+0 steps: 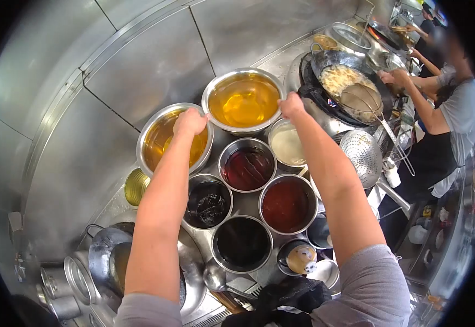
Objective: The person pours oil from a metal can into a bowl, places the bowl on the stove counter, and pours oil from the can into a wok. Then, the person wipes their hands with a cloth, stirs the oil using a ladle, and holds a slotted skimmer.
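Both of my arms reach forward to a large steel bowl [245, 126] of clear yellow oil at the back. My left hand [191, 121] is closed on the bowl's left rim, above a second bowl [142, 143] of yellow liquid. On the right rim, my right hand [292, 105] has its fingers closed round the edge. Just in front stand a pot of dark red liquid [247, 165], a pot of red-brown sauce [287, 204] and a pot of pale liquid [287, 143]. Nearer me are two pots of black liquid [208, 201] [242, 244].
At the right, a co-worker [458, 109] stands by a wok [324, 60] of bubbling food with a wire strainer [361, 103]. A perforated ladle [360, 158] lies beside my right forearm. Another wok [106, 252] sits lower left, near a ladle [214, 276]. Steel walls [139, 60] rise behind.
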`<state>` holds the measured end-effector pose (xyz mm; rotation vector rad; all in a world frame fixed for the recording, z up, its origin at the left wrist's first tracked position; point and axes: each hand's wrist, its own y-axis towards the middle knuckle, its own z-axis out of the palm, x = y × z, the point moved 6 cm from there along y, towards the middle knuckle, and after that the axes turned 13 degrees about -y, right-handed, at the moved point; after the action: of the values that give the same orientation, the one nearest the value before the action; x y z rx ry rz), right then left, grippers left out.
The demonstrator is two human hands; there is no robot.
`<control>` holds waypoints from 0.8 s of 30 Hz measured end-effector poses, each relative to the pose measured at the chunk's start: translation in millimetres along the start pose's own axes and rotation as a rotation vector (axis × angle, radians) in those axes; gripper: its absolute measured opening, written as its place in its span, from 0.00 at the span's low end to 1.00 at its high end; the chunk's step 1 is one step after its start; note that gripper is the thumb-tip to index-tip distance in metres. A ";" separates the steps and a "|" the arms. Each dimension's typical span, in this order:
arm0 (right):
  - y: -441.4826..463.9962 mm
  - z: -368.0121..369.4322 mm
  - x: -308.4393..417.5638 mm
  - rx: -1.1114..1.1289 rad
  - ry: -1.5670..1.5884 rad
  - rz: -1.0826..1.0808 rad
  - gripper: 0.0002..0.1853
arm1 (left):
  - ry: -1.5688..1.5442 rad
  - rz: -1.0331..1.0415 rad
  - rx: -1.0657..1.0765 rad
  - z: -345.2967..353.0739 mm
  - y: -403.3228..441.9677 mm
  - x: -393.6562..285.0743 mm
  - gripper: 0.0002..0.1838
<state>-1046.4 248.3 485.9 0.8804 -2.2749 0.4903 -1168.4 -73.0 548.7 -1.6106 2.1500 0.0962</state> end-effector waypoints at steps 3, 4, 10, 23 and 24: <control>-41.0 14.2 5.5 0.216 0.069 0.065 0.17 | -0.235 0.012 -0.191 -32.0 -75.7 -6.2 0.21; -56.1 26.0 0.8 0.303 0.248 0.117 0.14 | -0.403 0.024 -0.330 -40.1 -97.8 3.1 0.19; -104.7 80.4 19.2 0.542 0.696 0.209 0.25 | -0.732 -0.045 -0.832 -46.7 -191.7 104.7 0.13; -102.6 82.5 42.9 0.170 0.898 0.291 0.20 | -0.874 -0.491 -0.613 66.2 -172.2 187.6 0.16; -99.2 82.7 43.3 0.142 0.892 0.302 0.21 | -0.867 -0.494 -0.614 62.2 -170.8 186.2 0.16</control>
<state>-1037.2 113.8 466.2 0.2632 -1.5431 0.9605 -1031.5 -273.7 455.7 -1.8668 1.0674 1.1455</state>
